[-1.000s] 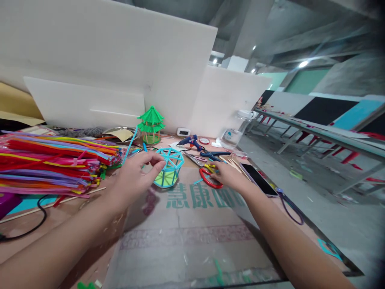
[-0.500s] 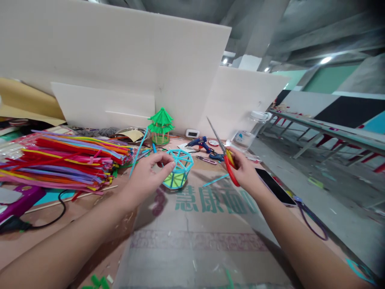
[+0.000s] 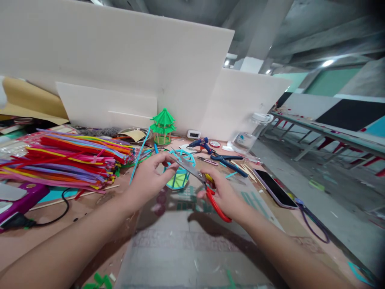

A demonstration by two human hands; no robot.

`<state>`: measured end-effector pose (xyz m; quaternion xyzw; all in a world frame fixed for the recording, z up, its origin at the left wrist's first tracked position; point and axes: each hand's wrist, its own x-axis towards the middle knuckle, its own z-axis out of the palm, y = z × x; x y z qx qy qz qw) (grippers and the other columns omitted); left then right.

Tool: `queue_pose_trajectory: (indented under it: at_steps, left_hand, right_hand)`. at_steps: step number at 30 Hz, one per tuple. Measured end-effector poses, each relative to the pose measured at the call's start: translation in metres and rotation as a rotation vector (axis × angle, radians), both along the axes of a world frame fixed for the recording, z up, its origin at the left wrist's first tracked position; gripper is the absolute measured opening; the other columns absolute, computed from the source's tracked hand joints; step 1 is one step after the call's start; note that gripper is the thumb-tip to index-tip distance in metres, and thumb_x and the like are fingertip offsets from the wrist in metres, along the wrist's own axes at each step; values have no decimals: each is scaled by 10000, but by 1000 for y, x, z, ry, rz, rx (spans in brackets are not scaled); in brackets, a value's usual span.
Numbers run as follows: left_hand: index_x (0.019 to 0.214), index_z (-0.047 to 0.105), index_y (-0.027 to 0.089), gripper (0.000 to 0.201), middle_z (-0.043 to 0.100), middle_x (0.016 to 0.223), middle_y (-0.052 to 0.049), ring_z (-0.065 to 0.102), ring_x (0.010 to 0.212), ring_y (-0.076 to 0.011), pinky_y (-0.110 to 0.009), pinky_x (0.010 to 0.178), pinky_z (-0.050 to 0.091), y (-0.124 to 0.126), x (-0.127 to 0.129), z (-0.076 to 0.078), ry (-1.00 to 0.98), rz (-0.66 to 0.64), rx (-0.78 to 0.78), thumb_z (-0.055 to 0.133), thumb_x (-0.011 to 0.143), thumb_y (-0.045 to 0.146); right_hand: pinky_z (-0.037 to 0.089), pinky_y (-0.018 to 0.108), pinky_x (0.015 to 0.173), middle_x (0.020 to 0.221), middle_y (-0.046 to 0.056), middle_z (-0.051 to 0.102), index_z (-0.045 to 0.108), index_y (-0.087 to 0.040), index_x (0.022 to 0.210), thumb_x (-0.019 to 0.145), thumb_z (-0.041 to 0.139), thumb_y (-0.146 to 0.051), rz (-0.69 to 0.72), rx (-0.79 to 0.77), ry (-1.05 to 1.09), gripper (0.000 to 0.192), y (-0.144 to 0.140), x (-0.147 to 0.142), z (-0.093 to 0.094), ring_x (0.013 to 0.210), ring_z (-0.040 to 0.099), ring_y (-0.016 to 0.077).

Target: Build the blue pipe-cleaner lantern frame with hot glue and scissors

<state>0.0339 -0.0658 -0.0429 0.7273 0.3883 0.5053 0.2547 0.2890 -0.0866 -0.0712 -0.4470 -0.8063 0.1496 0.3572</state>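
Holding red-handled scissors [image 3: 201,178], the right hand [image 3: 224,195] has its grip clamped on the handles, and the blades point up and left toward the left hand [image 3: 149,178]. That left hand has its grip pinched together on a thin turquoise stem [image 3: 140,154] that rises from the fingers toward the back of the desk [image 3: 36,233]. Just behind both hands stands a turquoise wire lantern frame [image 3: 181,173] with a yellow-green base; the blade tips cross in front of it. Left of the frame lies a thick heap of coloured pipe cleaners [image 3: 60,160]. Right of the frame rest blue pliers [image 3: 227,161] and, farther right, a phone [image 3: 275,188]. Behind the frame sit a blue glue gun [image 3: 200,143] and a small green pagoda model [image 3: 163,126] against white boards [image 3: 126,72].
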Motion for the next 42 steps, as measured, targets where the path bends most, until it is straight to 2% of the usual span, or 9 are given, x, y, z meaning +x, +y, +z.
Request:
queue_pose_trajectory:
  at_steps: [4,10,16,20,27,33,42]
  left_hand:
    - [905,709,215,127,755,931,-7,683,869,-194,-299,784,499,1,1,-5,-9,-28,46,608,839,255]
    - [902,723,213,125,748,887,0,685,856,-191,-302,807,499,-1,2,-9,27,-62,94,605,868,239]
    - [899,727,220,118,747,874,0,687,837,-193,-291,768,494,-2,2,-8,34,-63,109,626,897,280]
    - [892,725,223,99,757,862,16,695,816,-174,-270,760,492,-5,4,-3,-14,-90,146,632,891,260]
    - [862,719,218,71,758,821,21,698,783,-167,-263,735,486,-3,4,-4,-29,-96,170,649,863,222]
    - [861,705,217,62,759,844,5,698,802,-169,-272,766,502,-3,3,-6,-35,-138,185,650,889,218]
    - [878,716,219,93,771,868,-8,701,806,-184,-292,789,524,-4,2,-4,-1,-124,153,630,899,247]
  right_hand:
    - [531,421,877,1118,88,700,625,-215,1238,818,757,-267,-8,40,-53,444,-3,-4,-3,991,663,271]
    - [541,393,886,1133,81,713,629,-221,1254,812,733,-188,21,-18,-14,455,-7,-7,-2,1090,682,283]
    - [528,404,874,1118,90,699,631,-208,1244,814,777,-227,8,27,-110,455,-10,-5,5,974,668,261]
    - [528,377,826,1084,78,697,630,-207,1239,814,744,-201,20,29,-85,440,-10,-6,4,927,663,246]
    - [514,348,796,1067,60,697,622,-222,1240,809,758,-201,43,28,-45,452,-9,-6,-1,926,648,232]
    - [513,356,806,1065,64,663,600,-228,1248,817,801,-288,28,43,-97,480,-10,-5,0,935,640,234]
    - [535,371,805,1045,71,673,631,-215,1227,845,801,-321,-14,60,-158,431,-12,-7,4,934,671,255]
